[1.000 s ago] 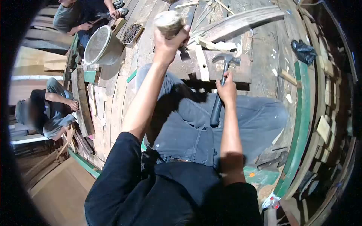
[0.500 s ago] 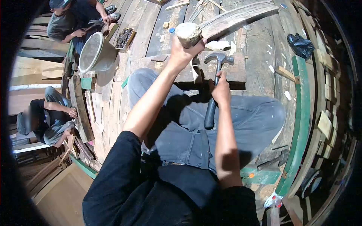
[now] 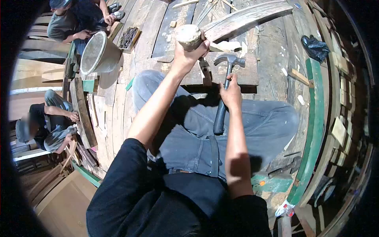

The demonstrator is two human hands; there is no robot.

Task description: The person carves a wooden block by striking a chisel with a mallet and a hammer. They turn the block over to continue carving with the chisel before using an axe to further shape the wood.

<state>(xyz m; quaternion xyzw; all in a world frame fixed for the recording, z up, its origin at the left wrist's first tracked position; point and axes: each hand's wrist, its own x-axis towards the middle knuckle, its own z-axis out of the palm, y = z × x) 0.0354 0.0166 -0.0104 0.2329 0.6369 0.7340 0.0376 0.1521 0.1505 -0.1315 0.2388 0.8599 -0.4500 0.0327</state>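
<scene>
My left hand [image 3: 188, 57] is wrapped round a pale, round-topped block [image 3: 189, 36], held up over the wooden boards. Just below and right of that hand, a narrow wood piece [image 3: 205, 74] stands at the edge of a thick plank [image 3: 241, 75]. In my right hand [image 3: 231, 94] is a claw hammer [image 3: 220, 120], gripped by its black handle above my lap. Its metal head points away from me and lies over the plank. The underside of the block is hidden by my fingers.
A bucket [image 3: 100, 53] and a box of nails [image 3: 129, 38] stand at the upper left. Two co-workers [image 3: 65, 23] sit along the left side. A long curved timber [image 3: 248, 19] lies ahead, a black bag [image 3: 315, 48] and a green beam [image 3: 312, 138] at the right.
My left hand has moved slightly left with the block, showing more of the narrow wood piece. My right hand and the hammer have barely moved.
</scene>
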